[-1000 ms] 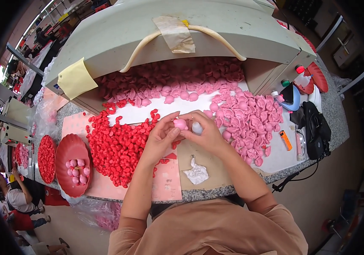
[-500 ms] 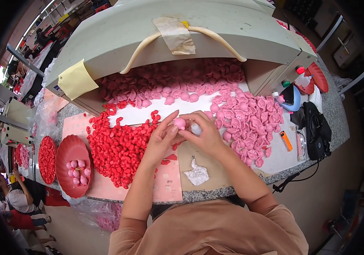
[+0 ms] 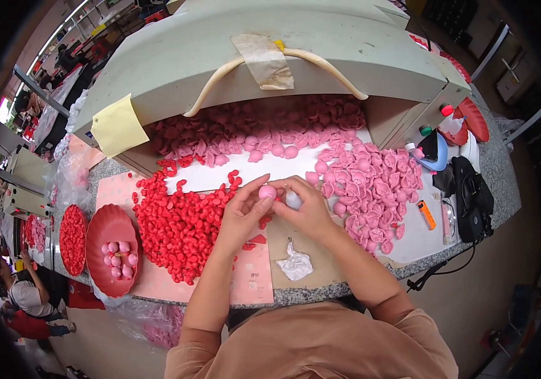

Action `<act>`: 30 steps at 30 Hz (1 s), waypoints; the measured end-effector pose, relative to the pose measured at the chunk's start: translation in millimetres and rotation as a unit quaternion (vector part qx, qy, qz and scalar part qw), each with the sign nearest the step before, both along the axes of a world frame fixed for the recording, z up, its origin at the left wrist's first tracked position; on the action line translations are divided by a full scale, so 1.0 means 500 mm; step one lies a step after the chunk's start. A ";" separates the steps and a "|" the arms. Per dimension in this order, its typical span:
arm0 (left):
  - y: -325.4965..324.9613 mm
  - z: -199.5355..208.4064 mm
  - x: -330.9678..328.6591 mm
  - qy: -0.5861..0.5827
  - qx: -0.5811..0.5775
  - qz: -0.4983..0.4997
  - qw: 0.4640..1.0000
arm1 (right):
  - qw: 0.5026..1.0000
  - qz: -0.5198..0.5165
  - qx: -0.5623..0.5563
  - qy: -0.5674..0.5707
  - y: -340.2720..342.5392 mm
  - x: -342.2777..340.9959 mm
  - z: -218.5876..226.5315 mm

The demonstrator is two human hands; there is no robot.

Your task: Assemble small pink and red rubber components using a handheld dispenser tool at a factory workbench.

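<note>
Between the thumb and fingers of my left hand [image 3: 243, 213] is a small round pink plastic piece [image 3: 267, 191]. My right hand [image 3: 313, 215] is curled round a small whitish squeeze bottle [image 3: 293, 200], and its fingertips meet the left ones beside the pink piece. Whether the right fingertips also grip that piece is hard to make out. To the left of my hands lies a big heap of small red plastic pieces [image 3: 179, 227]. On the right spreads a pile of pink petal-like shells and balls [image 3: 368, 189]. A crumpled white tissue [image 3: 296, 265] rests below my wrists.
A grey metal hood [image 3: 333, 63] arches over more pink pieces at the back. At left stand a red scalloped dish [image 3: 97, 227] with several pink balls and another full of red pieces [image 3: 72, 237]. An orange lighter [image 3: 426, 215] and a black bag [image 3: 472, 196] lie at right.
The pink piece has turned in my fingers: its nub pointed downward before, and now a smooth round side shows. Both hands stay close together, the bottle still in the right.
</note>
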State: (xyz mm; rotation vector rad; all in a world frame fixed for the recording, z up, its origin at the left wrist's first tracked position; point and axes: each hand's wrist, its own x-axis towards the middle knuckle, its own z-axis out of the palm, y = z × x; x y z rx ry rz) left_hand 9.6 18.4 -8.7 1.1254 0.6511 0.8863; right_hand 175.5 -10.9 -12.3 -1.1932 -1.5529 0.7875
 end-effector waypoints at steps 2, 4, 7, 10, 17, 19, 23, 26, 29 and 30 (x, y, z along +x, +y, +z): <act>-0.003 0.005 0.001 -0.013 -0.006 0.008 1.000 | 1.000 0.007 -0.004 0.017 0.000 -0.001 0.001; -0.003 0.009 0.000 -0.045 -0.013 -0.001 0.999 | 0.997 0.017 -0.033 0.073 0.002 -0.003 0.006; -0.001 -0.008 -0.003 -0.048 0.016 0.007 0.999 | 0.965 0.042 -0.136 0.220 -0.004 -0.010 0.014; 0.000 0.000 -0.001 -0.059 0.001 0.023 0.998 | 0.954 0.050 -0.142 0.261 0.000 -0.006 0.000; -0.005 -0.005 0.009 0.024 0.136 0.118 0.983 | 0.958 0.029 -0.143 0.247 0.005 -0.009 0.005; -0.008 -0.002 0.010 0.125 0.221 0.148 0.956 | 0.935 0.065 -0.176 0.300 0.006 -0.003 0.004; -0.007 -0.002 0.009 0.187 0.312 0.179 0.914 | 0.925 0.070 -0.202 0.315 0.012 -0.005 -0.014; -0.009 0.002 0.006 0.214 0.324 0.182 0.903 | 0.889 0.092 -0.243 0.376 0.012 -0.005 -0.017; -0.008 0.001 0.003 0.248 0.375 0.181 0.875 | 0.867 0.103 -0.261 0.412 0.008 -0.006 -0.013; -0.008 -0.003 0.003 0.247 0.381 0.186 0.871 | 0.866 0.105 -0.265 0.410 0.008 -0.006 -0.011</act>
